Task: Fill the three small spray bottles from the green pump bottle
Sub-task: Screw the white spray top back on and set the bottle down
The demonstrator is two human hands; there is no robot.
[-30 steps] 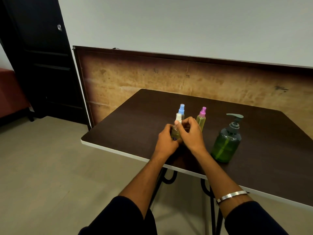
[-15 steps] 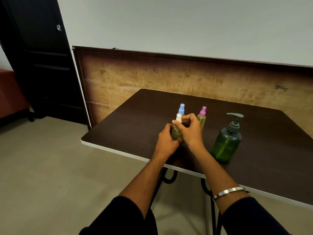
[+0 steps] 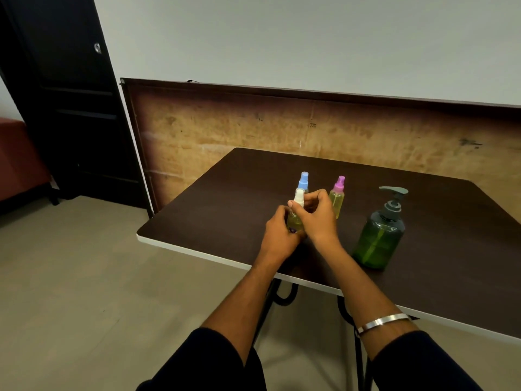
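left hand: fingers wrapped round the body of the white-capped spray bottle, gripping it upright at the near left part of the table; likely a steadying hold so the body cannot turn.
right hand: fingers curled over the bottle's neck, thumb and fingertip pinching just under the white spray head; this looks like a twisting grip on the cap, though whether it tightens or loosens cannot be told.
held bottle's contents: yellowish-green liquid shows in it, so it appears already filled.
blue-capped spray bottle: stands just behind the hands, mostly hidden by them.
pink-capped spray bottle: upright just right of the right hand, holding yellowish liquid, cap on.
green pump bottle: stands apart on the right, nozzle pointing left, within easy reach of the right hand.
bracelet: metal band on the right wrist.
writing: no brand or label readable; a small dark mark low on the held bottle is too small to tell.
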